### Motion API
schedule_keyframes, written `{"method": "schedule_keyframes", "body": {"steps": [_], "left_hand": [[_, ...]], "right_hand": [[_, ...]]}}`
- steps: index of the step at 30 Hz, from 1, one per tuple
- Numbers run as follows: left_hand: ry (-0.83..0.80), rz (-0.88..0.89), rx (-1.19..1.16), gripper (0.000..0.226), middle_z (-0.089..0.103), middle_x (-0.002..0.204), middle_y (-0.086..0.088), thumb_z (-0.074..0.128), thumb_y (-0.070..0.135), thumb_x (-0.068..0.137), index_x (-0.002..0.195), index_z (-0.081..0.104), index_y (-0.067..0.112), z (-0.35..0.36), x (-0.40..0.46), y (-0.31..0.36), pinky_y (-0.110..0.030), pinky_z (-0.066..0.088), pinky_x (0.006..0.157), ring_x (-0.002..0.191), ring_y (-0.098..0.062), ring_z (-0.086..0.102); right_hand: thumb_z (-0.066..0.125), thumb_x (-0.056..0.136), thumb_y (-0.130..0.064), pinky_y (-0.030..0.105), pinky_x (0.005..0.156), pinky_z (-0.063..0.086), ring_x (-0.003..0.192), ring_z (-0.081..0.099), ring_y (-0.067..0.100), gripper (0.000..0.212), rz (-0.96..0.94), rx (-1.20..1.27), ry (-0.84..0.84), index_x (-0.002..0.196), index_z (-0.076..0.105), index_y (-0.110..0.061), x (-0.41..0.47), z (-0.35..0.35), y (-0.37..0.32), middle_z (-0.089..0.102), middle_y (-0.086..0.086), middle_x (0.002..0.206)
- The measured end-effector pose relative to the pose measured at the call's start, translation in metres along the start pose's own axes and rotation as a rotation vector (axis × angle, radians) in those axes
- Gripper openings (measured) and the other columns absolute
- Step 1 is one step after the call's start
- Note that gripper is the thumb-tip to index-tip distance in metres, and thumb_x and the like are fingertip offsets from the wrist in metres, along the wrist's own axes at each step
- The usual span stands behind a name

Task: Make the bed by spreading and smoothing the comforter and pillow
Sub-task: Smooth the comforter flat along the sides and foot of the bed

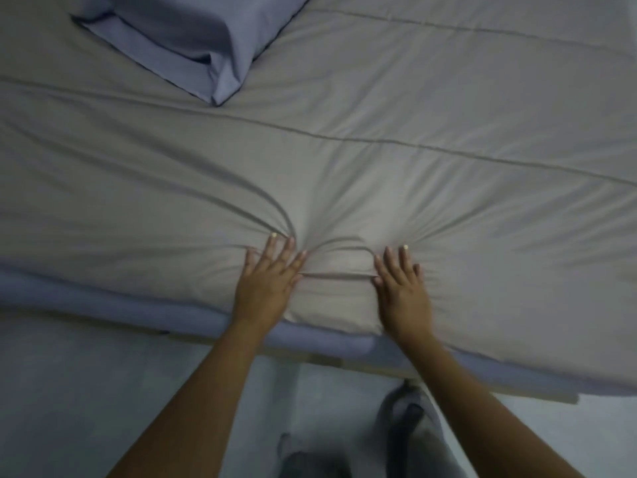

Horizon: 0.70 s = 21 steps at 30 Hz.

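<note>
Two hands, the left hand (267, 283) and the right hand (401, 286), pressed flat with spread fingers on one grey comforter (413, 188). One blue pillow (193, 39) lay at upper left.

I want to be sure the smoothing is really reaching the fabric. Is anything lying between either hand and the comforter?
Nothing visible. The left hand and right hand press flat on the comforter near its edge, with creases fanning from the fingers. The pillow lies apart at the far corner.

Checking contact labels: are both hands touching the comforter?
Touching. The head view shows left hand and right hand pressed flat on the comforter, creases radiating from the fingertips.
</note>
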<state>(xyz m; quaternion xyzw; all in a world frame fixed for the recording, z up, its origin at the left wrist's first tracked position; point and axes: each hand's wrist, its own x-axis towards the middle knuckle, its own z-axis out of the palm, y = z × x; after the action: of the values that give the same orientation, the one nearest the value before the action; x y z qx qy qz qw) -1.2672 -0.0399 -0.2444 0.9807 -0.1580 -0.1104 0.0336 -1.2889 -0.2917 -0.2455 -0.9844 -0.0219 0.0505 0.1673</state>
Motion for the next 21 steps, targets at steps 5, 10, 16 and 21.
{"method": "schedule_keyframes", "body": {"steps": [5, 10, 16, 21], "left_hand": [[-0.008, 0.063, -0.039, 0.046, 0.055, 0.14, -0.002, 0.038, 0.04, 0.092, 0.128, 0.063, 0.024, 0.0, -0.026, 0.0, -0.059, 0.04, 0.099, 0.129, -0.034, 0.05], [-0.039, 0.17, -0.003, 0.063, 0.035, 0.154, -0.004, 0.031, 0.054, 0.093, 0.144, 0.043, 0.019, -0.008, -0.02, -0.047, -0.055, 0.029, 0.109, 0.142, -0.025, 0.032], [-0.044, 0.134, 0.026, 0.077, 0.029, 0.156, -0.006, 0.012, 0.064, 0.094, 0.146, 0.036, 0.013, -0.027, -0.011, -0.193, -0.059, 0.025, 0.109, 0.144, -0.025, 0.024], [-0.107, 0.166, 0.078, 0.085, 0.017, 0.16, -0.008, 0.016, 0.072, 0.089, 0.152, 0.024, 0.014, -0.045, -0.03, -0.307, -0.055, 0.02, 0.112, 0.148, -0.023, 0.014]], "right_hand": [[0.013, 0.103, -0.044, 0.042, 0.105, 0.029, 0.126, 0.046, 0.04, 0.066, -0.041, 0.003, 0.089, 0.123, 0.062, -0.004, -0.033, 0.001, -0.002, 0.058, 0.018, 0.131], [0.007, 0.095, -0.06, 0.051, 0.108, 0.031, 0.139, 0.028, 0.032, 0.08, 0.104, -0.061, -0.006, 0.138, 0.046, -0.004, -0.022, 0.005, -0.026, 0.04, 0.016, 0.147], [0.008, 0.091, -0.068, 0.052, 0.11, 0.026, 0.143, 0.022, 0.033, 0.085, 0.158, 0.013, -0.037, 0.146, 0.034, -0.008, 0.002, 0.026, -0.134, 0.028, 0.015, 0.154], [0.012, 0.092, -0.066, 0.045, 0.116, 0.011, 0.145, 0.011, 0.028, 0.08, 0.044, 0.036, -0.022, 0.149, 0.028, -0.012, 0.046, 0.056, -0.251, 0.019, 0.01, 0.158]]}}
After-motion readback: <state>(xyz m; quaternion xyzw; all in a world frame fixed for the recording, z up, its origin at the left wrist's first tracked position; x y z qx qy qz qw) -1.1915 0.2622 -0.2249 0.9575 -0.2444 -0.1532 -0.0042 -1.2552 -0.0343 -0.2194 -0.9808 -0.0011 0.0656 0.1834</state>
